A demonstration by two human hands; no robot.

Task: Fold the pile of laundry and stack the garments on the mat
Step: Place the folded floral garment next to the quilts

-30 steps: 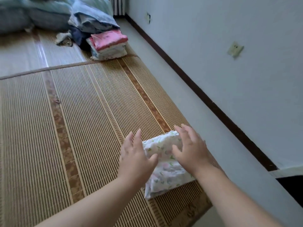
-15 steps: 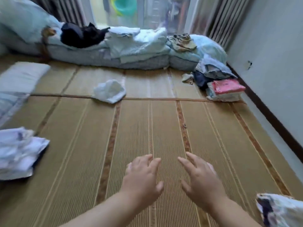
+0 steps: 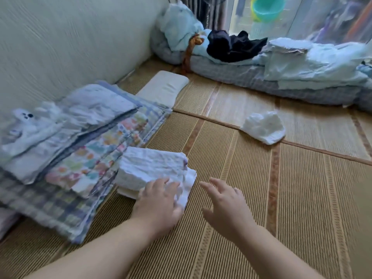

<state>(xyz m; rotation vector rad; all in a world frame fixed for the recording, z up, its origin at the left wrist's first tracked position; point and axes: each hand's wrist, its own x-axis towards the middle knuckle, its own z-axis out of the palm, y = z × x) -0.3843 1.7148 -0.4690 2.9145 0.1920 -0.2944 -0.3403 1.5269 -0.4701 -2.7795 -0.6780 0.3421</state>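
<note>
On mat (image 3: 302,198), L hand (image 3: 159,200) prob. touching white garment (image 3: 153,166).

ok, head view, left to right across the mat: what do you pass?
Going right: stack of folded bedding → white folded garment → right hand → crumpled white cloth. The left hand overlaps the garment, so it's left out.

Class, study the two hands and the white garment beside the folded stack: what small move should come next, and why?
Probably bring the right hand onto the white garment beside the left hand, which rests on its near corner. The right hand hovers open over the mat, holding nothing, and the garment looks crumpled.
</note>
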